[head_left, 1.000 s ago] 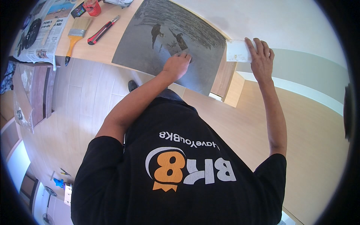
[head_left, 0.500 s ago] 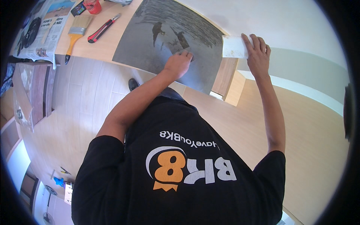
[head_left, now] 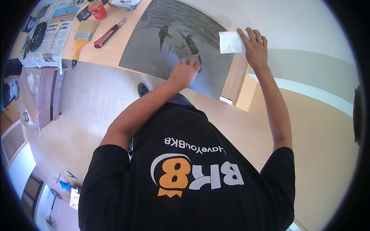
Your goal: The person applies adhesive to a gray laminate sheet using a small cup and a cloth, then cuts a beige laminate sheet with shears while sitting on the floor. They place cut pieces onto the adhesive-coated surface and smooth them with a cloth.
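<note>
A large grey board [head_left: 142, 50] lies on the wooden table, with dark streaks and smeared patches across its far half. My left hand [head_left: 184, 75] rests low on the board, its fingers bent and pressed down beside a dark patch. A small dark edge shows by its fingertips, but what lies under them is hidden. To the right, my right hand [head_left: 255, 50] pinches a white square sheet [head_left: 230, 43] with brownish smudges. That sheet is held over the board's right edge.
On the table at the left are a red utility knife [head_left: 110, 34], a paintbrush [head_left: 83, 36] with a yellow handle, a red container [head_left: 97, 9] and newspaper [head_left: 58, 34] holding a black object [head_left: 37, 36]. A pale wall [head_left: 293, 27] borders the far right.
The white sheet and my right hand have shifted slightly left, overlapping the board's edge more. My left hand has slid a little toward me on the board. The view has shifted slightly.
</note>
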{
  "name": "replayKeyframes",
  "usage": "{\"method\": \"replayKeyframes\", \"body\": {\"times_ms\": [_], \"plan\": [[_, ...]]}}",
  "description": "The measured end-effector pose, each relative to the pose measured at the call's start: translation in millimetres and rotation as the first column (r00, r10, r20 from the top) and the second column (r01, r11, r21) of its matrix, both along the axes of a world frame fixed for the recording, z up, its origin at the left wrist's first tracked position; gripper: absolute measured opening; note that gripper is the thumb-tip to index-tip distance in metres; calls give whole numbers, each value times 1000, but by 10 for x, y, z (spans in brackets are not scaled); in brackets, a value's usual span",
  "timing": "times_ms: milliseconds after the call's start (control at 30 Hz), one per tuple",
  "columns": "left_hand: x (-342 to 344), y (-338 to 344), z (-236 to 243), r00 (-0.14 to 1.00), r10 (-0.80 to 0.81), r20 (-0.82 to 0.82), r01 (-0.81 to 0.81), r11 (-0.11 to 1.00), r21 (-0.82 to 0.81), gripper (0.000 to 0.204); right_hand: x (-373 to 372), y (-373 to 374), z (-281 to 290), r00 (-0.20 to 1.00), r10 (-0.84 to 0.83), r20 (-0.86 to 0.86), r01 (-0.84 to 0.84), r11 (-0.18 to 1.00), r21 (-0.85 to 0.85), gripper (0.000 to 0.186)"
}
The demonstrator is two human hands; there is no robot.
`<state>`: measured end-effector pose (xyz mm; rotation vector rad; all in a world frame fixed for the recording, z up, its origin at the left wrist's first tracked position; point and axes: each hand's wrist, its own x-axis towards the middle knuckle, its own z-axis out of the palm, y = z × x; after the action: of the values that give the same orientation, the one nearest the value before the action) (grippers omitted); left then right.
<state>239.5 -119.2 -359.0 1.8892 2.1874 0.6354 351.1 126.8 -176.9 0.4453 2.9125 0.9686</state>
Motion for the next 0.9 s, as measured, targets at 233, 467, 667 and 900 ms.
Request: {"method": "replayKeyframes", "body": {"times_ms": [233, 467, 667, 900], "plan": [[13, -351, 2, 997, -20, -74, 21, 1000, 23, 43, -296, -10, -89, 996, 93, 2, -93, 996, -1, 64], [8, -609, 44, 995, 48, 86, -43, 998, -53, 43, -768, -230, -190, 976, 215, 11, -215, 976, -45, 63], [43, -649, 50, 988, 89, 127, -85, 996, -41, 42, -1201, -593, -192, 951, 300, 72, -294, 953, -75, 60], [43, -639, 53, 988, 97, 123, -94, 995, -28, 40, -1619, -944, -286, 881, 456, 126, -450, 890, -72, 51]]}}
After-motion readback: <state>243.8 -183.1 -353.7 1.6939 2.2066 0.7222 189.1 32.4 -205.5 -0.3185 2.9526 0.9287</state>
